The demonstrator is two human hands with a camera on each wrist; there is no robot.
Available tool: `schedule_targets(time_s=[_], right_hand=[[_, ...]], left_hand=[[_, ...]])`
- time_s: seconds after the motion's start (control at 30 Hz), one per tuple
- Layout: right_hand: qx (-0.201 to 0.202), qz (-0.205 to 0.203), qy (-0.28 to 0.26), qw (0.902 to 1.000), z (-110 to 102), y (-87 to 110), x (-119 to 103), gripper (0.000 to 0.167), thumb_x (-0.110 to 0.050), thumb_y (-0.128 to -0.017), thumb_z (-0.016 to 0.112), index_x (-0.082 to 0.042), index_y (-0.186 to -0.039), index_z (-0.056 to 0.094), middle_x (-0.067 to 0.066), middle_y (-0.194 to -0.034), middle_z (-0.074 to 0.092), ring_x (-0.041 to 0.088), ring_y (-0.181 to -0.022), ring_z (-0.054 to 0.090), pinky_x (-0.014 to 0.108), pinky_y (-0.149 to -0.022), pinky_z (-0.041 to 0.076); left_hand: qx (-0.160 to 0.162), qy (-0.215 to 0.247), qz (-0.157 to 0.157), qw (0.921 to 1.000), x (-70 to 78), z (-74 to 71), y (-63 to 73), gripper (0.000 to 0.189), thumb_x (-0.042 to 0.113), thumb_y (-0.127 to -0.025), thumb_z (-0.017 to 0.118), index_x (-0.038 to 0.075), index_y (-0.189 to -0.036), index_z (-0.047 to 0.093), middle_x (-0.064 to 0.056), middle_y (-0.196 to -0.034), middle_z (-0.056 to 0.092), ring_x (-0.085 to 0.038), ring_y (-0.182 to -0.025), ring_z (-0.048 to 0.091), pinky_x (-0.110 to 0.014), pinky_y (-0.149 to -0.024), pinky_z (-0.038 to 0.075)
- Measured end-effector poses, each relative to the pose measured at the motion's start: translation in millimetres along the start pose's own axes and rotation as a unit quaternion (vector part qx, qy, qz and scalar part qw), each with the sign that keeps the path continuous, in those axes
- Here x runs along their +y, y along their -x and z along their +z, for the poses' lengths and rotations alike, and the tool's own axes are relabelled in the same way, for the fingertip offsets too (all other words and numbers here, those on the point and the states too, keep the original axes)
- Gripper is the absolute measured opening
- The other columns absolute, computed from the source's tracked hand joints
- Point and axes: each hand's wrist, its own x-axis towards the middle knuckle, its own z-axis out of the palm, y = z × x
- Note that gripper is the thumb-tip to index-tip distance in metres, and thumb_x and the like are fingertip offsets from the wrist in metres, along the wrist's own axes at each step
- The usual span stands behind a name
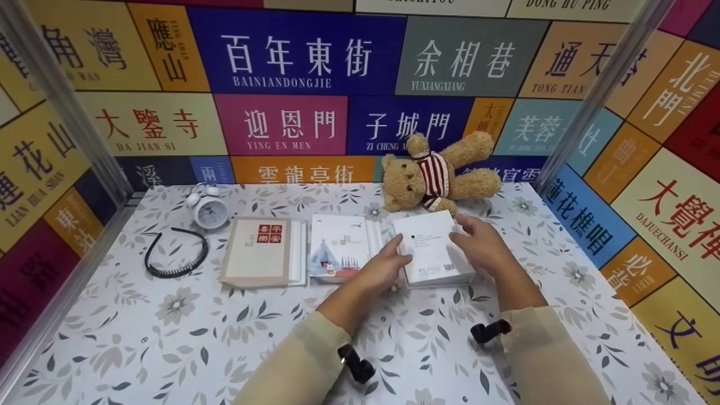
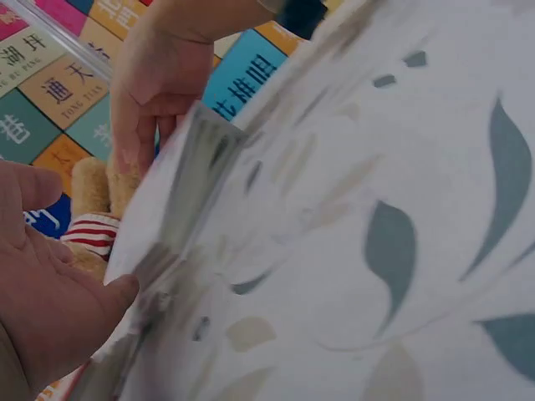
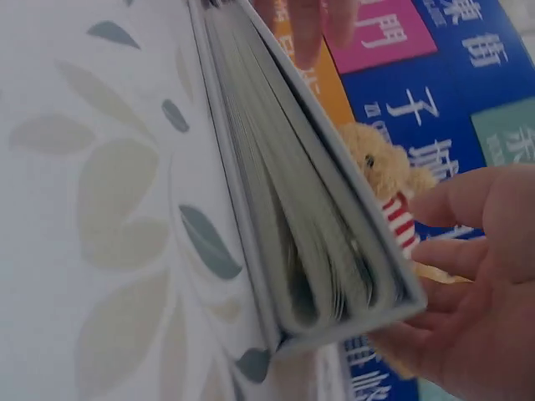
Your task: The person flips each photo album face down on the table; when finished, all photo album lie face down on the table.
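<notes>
A thick white album (image 1: 433, 253), back cover up with a barcode, lies at the right of the row; its pages (image 3: 284, 192) show edge-on in the right wrist view. My left hand (image 1: 382, 267) is at its left edge, thumb and fingers spread. At the opposite edge is my right hand (image 1: 484, 244), fingers loosely extended beside the cover's upper right corner. Left of them lie an album with a tent picture (image 1: 337, 250) and a beige album with a red label (image 1: 256, 250). Whether fingertips press the white album is hard to tell.
A teddy bear (image 1: 433, 174) in a striped sweater lies behind the white album, against the back wall. A white alarm clock (image 1: 209, 209) and a black headband (image 1: 175, 270) are on the left of the floral tabletop (image 1: 225, 349). Printed panels enclose the back and sides.
</notes>
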Motion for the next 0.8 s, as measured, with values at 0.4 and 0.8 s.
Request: schedule_targets(time_s=[0.4,0.8], right_hand=[[0.022,-0.113,-0.089,0.9894,54,-7.9,-44,0.046,-0.024,-0.108,0.063,-0.007,-0.151,0.059,0.015,-0.145,0.068,0.032,-0.139,0.062,0.047,-0.119,0.05],[-0.034,-0.128,-0.166,0.9773,102,-18.2,-79,0.044,-0.019,-0.108,0.063,-0.007,-0.15,0.06,0.017,-0.141,0.07,0.029,-0.127,0.069,0.031,-0.099,0.059]], left_hand=[[0.099,-0.042,0.102,0.989,18.1,-53.8,17.4,0.063,0.025,-0.111,0.051,0.008,-0.169,0.03,-0.011,-0.176,0.034,-0.033,-0.167,0.023,-0.051,-0.138,0.022],[0.19,-0.063,0.09,0.9755,15.4,-136.0,48.8,0.061,0.025,-0.111,0.052,0.013,-0.168,0.033,-0.008,-0.175,0.038,-0.028,-0.166,0.027,-0.046,-0.137,0.025]])
